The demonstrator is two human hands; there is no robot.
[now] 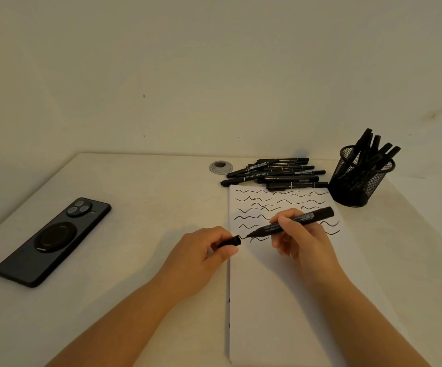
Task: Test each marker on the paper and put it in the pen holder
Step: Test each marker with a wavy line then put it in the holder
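Pinching the uncapped marker in your right hand, you are laying its tip on the paper while your left hand is gripping the cap close by for recapping. Untested markers are lying beyond the paper, beside the pen holder; a phone is sitting well left, blocking nothing.
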